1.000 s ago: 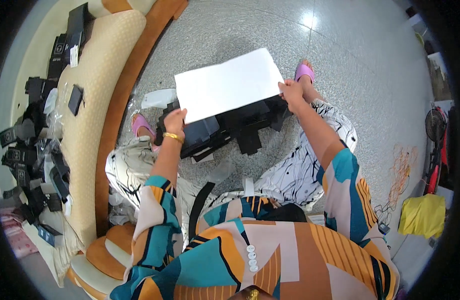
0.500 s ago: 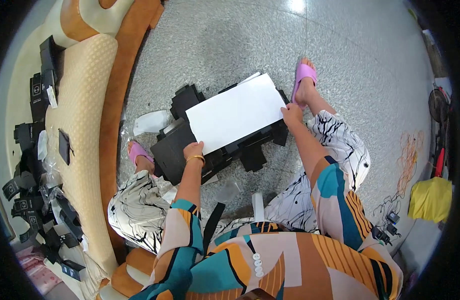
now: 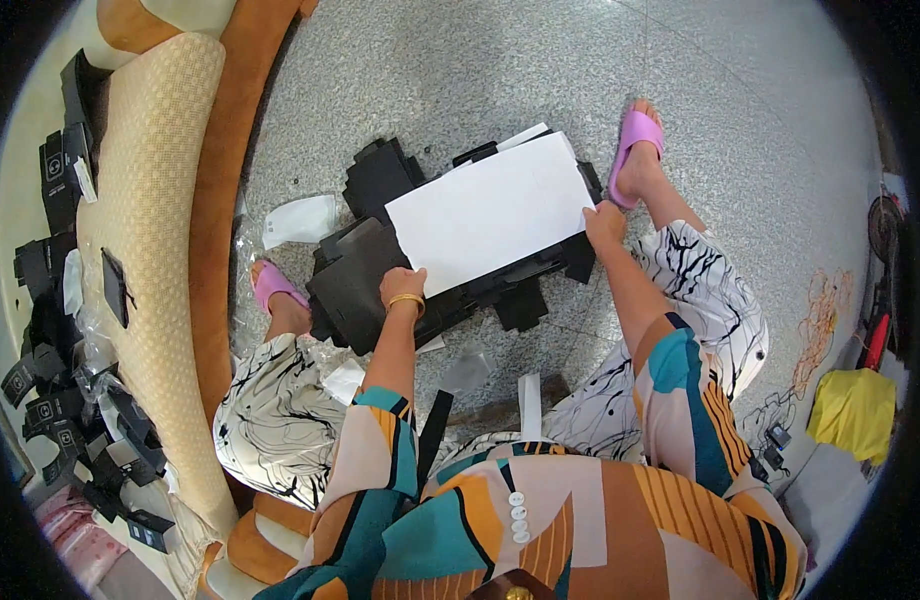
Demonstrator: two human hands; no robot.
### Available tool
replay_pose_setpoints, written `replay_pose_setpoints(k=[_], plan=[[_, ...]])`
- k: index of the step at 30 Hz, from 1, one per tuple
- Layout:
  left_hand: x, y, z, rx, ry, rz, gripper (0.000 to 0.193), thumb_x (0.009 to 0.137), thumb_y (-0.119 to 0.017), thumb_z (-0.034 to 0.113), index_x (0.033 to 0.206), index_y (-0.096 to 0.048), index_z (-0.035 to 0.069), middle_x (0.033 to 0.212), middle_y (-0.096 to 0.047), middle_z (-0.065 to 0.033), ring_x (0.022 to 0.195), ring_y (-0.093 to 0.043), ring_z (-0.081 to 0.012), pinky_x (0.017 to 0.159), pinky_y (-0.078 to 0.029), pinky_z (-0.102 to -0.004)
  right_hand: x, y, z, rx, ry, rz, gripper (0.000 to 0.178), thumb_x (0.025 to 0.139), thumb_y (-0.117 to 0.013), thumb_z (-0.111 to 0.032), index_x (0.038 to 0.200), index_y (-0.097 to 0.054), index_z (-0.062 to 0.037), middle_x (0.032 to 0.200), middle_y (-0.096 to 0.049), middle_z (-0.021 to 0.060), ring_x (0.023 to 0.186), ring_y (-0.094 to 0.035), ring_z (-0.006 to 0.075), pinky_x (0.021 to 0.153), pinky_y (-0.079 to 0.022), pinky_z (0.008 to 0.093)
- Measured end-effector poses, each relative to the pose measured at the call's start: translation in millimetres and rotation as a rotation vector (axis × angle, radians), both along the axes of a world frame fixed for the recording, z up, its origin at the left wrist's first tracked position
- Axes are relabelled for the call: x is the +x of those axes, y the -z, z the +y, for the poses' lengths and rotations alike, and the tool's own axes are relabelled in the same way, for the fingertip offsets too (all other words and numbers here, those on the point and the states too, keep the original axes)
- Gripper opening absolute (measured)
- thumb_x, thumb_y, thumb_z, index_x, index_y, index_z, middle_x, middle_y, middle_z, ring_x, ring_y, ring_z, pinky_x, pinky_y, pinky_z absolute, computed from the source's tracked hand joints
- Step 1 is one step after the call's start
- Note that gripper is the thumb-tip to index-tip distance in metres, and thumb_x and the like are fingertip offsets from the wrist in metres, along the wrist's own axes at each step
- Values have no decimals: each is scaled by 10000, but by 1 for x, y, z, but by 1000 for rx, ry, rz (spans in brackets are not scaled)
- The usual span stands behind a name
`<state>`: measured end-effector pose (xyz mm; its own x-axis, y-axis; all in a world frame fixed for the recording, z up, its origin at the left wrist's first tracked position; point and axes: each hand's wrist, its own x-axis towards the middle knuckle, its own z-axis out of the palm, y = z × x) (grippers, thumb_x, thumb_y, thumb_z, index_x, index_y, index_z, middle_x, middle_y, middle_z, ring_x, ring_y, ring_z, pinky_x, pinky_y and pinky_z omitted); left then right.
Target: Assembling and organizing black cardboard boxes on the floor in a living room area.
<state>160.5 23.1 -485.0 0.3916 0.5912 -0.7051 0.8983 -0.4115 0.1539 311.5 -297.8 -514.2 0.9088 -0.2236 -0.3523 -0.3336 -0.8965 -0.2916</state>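
Head view: a plain, flat, white rectangular sheet (image 3: 495,213) is held over the pile of black card pieces (image 3: 362,282); whether the pile is touched cannot be told. Its near-left corner is pinched by the left hand (image 3: 402,287) above the pile, its near-right corner by the right hand (image 3: 606,226) at the pile's right end.

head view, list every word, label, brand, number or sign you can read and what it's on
White sheet: no text on the visible face.
Upper black box at far left: pale square sign and small print, too small to read reliably.
Lower black boxes at left: pale marks, too small to read.
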Motion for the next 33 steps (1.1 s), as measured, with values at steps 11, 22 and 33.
replay_pose_setpoints(k=[11,22,33], plan=[[3,21,16,-75,223,138,317,684,-641,318,816,-666,31,889,-637,-154,863,-607,-301,764,-474,-369,1,23,-6,-19,-48,-28,296,698,-640,-302,789,-594,-24,794,-611,171,771,-585,340,704,-439,420],[-1,-3,20,38,174,53,297,606,-691,376,722,-687,103,800,-654,-104,772,-628,-267,726,-491,-356,1,27,-8,46,26,119,429,664,-690,-371,787,-582,26,825,-608,222,823,-585,353,714,-426,442],[-16,-37,15,63,150,-185,347,593,-732,406,645,-584,97,761,-626,-88,744,-601,-264,683,-464,-362,7,5,-29,532,386,182,357,651,-756,-265,711,-468,-63,569,-435,12,416,-389,122,358,-281,264]])
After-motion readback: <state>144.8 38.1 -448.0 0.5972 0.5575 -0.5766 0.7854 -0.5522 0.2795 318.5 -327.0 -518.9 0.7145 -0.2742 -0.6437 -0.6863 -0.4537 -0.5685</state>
